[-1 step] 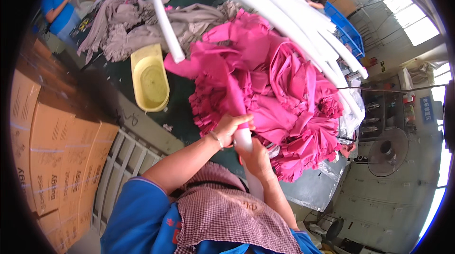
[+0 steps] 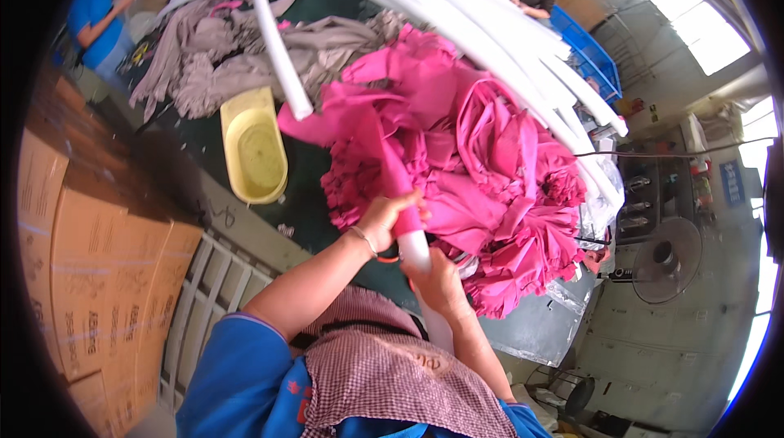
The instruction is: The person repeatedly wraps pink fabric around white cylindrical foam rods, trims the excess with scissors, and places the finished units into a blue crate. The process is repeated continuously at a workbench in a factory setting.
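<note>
Both my hands are closed around one white tube [image 2: 414, 252] that slants down past my apron. My left hand [image 2: 387, 217] grips it higher up, where a pink fabric sleeve [image 2: 392, 167] covers the tube's upper end. Just below, my right hand [image 2: 438, 281] wraps the bare white part. The sleeve runs up into a big heap of pink gathered fabric [image 2: 482, 168] on the dark green table. A small orange-red curved thing [image 2: 387, 259] shows beside my left wrist, partly hidden.
Long white tubes [image 2: 490, 46] arch over the heap. Left of it are a yellow plastic tub [image 2: 260, 162] and grey-beige fabric [image 2: 220, 71]. Cardboard boxes [image 2: 106, 275] and a white metal rack [image 2: 208, 291] stand left. People [image 2: 100, 22] work beyond; a blue crate [image 2: 590, 54] sits far right.
The view has shifted slightly. My two hands keep their hold on the tube and have moved a little left in the picture, and more of the orange-red thing shows.
</note>
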A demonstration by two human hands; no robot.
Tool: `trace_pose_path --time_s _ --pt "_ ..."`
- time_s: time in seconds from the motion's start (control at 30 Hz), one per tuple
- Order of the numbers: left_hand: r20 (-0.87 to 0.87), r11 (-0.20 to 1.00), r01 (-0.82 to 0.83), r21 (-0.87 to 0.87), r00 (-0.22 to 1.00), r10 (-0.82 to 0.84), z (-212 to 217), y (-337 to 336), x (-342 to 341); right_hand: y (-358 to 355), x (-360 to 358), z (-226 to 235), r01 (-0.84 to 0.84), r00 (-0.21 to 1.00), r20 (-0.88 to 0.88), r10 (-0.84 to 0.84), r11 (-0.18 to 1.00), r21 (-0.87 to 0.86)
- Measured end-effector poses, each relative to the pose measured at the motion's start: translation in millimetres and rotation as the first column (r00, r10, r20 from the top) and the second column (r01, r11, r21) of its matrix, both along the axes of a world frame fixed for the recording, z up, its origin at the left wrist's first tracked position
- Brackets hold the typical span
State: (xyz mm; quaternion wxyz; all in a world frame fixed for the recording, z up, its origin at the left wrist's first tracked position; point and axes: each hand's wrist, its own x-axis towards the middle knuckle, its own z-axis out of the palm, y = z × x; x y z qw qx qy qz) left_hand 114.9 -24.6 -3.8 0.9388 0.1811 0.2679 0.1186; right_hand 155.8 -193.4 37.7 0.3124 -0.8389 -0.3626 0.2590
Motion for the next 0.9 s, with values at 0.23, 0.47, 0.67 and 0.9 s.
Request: trace_pose_path --time_s 0.23,0.47,0.67,0.9 --pt "-0.083 0.992 -0.024 0.127 0.996 0.035 5 -16 21 -15 8 20 0.083 0.992 -0.087 -0.087 0.996 -0.043" --pt "0.018 0.985 0.070 0.157 0.997 -0.073 3 -54 5 -1 10 1 0.199 0.974 -0.154 -0.165 0.949 0.244" --pt "-0.010 0.487 -0.046 0.872 0.994 0.111 22 36 -32 4 65 54 0.701 0.644 -0.676 -0.358 0.630 0.334" --pt "-0.456 -0.085 0.911 0.404 0.281 0.844 -78 225 -139 28 57 10 0.423 0.307 -0.945 -0.111 0.906 0.031"
